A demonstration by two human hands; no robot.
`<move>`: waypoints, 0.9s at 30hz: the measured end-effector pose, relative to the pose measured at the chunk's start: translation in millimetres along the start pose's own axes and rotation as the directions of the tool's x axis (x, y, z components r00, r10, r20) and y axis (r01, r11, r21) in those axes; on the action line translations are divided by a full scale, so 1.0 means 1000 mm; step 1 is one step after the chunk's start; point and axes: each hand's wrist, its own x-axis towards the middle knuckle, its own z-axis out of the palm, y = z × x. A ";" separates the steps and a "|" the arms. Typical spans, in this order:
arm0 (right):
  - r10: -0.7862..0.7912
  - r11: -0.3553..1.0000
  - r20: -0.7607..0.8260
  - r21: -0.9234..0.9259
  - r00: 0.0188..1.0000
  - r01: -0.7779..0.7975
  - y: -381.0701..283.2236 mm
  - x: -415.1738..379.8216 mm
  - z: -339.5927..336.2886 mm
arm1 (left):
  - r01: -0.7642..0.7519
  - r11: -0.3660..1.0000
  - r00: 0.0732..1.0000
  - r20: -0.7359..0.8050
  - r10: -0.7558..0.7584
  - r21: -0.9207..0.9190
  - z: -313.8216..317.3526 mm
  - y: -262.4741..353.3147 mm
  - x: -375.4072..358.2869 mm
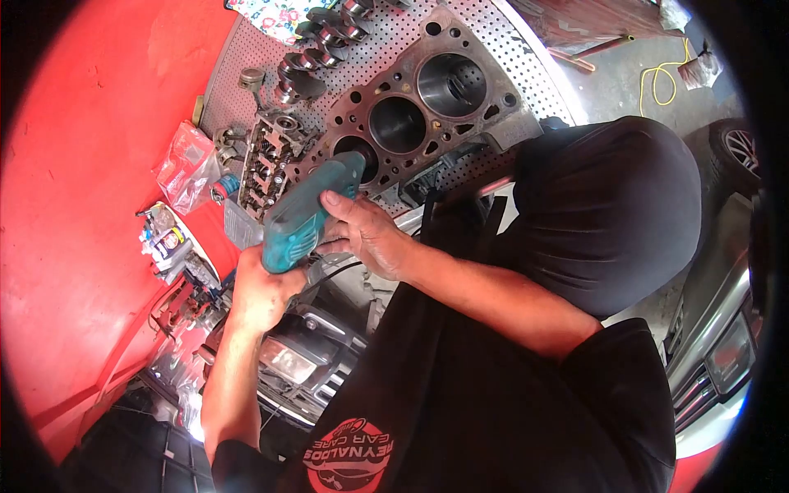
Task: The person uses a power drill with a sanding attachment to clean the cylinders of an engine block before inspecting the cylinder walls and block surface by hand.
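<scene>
A teal power drill (306, 215) points into the nearest cylinder bore of an engine block (468, 131). What its chuck holds is mostly hidden inside the bore. My left hand (265, 289) is closed round the drill's rear grip. My right hand (368, 234) supports the body near the front, thumb on its side and fingers curling partly underneath. Two more bores stand open farther along the block. A cylinder head (267, 164) with exposed valve parts lies left of the drill. Beyond it rest a piston with its rod (251, 80) and a crankshaft (316, 57).
The parts sit on a perforated metal table (226, 90) beside a red wall (90, 123). A plastic bag (187, 168) and small bottles (168, 240) are at the left. A rounded mass of black fabric (612, 214) fills the right. Cars and a yellow cord (657, 74) are beyond.
</scene>
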 end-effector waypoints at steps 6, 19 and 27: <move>0.073 0.997 0.121 -0.033 0.990 -0.070 0.004 0.002 -0.001 | -0.024 0.998 0.999 -0.025 0.022 -0.055 -0.011 -0.003 -0.025; 0.144 0.987 0.175 -0.095 0.974 -0.129 0.003 0.000 0.005 | -0.002 1.000 0.997 -0.072 0.001 -0.025 -0.018 0.013 -0.057; 0.158 0.984 0.212 -0.114 0.964 -0.136 0.004 0.000 0.004 | 0.006 0.999 0.996 -0.090 -0.011 -0.053 -0.016 0.009 -0.062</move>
